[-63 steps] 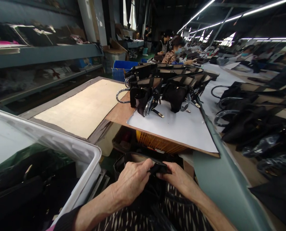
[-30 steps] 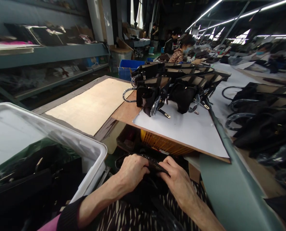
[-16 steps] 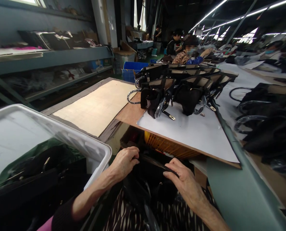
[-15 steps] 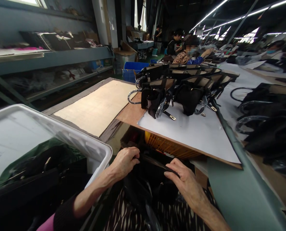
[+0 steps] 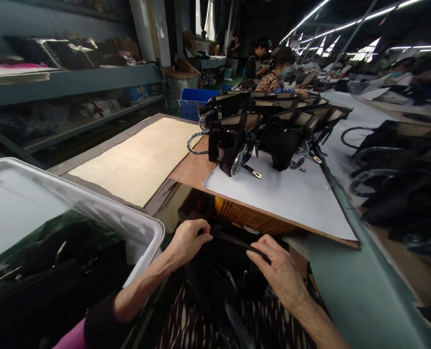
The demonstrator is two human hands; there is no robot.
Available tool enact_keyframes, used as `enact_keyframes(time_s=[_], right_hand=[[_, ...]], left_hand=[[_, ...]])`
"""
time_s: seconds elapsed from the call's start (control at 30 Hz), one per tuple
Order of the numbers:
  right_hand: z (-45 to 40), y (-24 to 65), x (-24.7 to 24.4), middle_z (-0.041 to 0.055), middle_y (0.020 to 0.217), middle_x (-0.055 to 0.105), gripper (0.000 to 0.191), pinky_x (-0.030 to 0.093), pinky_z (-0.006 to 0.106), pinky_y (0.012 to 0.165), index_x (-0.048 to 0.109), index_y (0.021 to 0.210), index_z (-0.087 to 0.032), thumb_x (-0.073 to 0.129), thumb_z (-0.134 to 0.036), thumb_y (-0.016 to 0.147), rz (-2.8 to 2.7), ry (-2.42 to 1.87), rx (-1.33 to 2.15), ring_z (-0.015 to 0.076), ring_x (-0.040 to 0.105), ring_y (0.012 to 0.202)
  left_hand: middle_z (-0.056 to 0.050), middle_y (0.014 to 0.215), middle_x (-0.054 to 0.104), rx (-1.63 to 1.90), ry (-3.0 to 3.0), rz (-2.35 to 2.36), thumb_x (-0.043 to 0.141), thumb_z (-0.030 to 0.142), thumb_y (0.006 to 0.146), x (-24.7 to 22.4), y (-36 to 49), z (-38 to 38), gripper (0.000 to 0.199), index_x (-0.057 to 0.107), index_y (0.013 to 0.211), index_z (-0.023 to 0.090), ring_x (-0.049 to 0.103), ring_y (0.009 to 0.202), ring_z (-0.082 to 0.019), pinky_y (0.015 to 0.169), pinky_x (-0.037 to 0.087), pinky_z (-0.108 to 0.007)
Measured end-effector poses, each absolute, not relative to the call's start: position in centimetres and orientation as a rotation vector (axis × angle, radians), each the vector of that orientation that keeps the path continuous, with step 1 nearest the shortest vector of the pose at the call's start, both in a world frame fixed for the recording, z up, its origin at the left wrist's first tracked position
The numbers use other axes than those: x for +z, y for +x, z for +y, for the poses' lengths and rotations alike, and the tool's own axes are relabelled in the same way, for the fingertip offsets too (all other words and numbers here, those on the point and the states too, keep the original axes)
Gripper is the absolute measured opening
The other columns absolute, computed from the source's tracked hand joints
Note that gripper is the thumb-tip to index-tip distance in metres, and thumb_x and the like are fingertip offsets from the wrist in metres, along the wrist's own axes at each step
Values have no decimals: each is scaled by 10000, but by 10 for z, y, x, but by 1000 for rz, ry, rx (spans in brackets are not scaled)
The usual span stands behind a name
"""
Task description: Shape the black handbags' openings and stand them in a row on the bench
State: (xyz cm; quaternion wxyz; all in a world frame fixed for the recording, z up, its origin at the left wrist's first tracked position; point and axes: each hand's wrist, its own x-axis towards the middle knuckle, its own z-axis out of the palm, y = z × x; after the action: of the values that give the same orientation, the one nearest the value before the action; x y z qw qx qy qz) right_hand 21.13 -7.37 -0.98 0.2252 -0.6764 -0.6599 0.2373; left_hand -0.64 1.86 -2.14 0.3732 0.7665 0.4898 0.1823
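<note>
A black handbag (image 5: 219, 276) rests on my lap, its top edge stretched between my two hands. My left hand (image 5: 191, 241) pinches that edge at the left, thumb against fingers. At the right, my right hand (image 5: 273, 264) grips the same edge between thumb and fingers. Plastic-wrapped parts hang down from the bag's front over the patterned cloth on my lap. Much of the dark bag blends into shadow, so its lower shape is hard to make out.
A white plastic bin (image 5: 143, 242) with black bags stands at my left. Ahead, several black handbags (image 5: 281, 140) stand on a white sheet (image 5: 273, 194) on the table. More bags (image 5: 407, 184) lie at right. A yellow crate (image 5: 252, 215) sits under the board. People work farther back.
The view has shifted slightly, so the surroundings sit a little further left and higher. Both hands keep their hold on the bag's edge, almost unmoved.
</note>
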Motion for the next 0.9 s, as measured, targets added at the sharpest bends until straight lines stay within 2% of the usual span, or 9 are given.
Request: enact_keyframes(time_s=[0.3,0.53,0.73,0.9], right_hand=[[-71,209,-8,-2,740,505,252,399,243,641,592,746,-211,415,-349,860,-1827,-1884,607,118,506,671],[-66,208,-12,15,740,530,255,384,263,661,593,693,-206,429,-305,861,-1996,-1909,246,142,508,721],[-56,202,-10,23,743,604,229,350,293,674,617,759,-204,425,-254,875,-2184,-1941,70,159,545,721],[-48,191,-10,26,739,612,210,343,294,695,607,765,-210,433,-246,877,-2243,-1923,91,169,551,760]], left_hand=[[39,681,607,412,1951,1411,598,218,666,-24,2,20,100,541,593,182,534,657,-122,629,363,-204],[52,597,558,358,2019,1460,595,256,676,-24,5,20,95,557,616,193,501,600,-113,570,320,-204],[54,580,546,376,1988,1488,590,237,668,-21,4,19,80,556,613,191,496,596,-113,567,315,-203],[58,559,533,376,1973,1506,592,239,666,-17,7,17,88,554,604,189,482,575,-106,549,300,-202]])
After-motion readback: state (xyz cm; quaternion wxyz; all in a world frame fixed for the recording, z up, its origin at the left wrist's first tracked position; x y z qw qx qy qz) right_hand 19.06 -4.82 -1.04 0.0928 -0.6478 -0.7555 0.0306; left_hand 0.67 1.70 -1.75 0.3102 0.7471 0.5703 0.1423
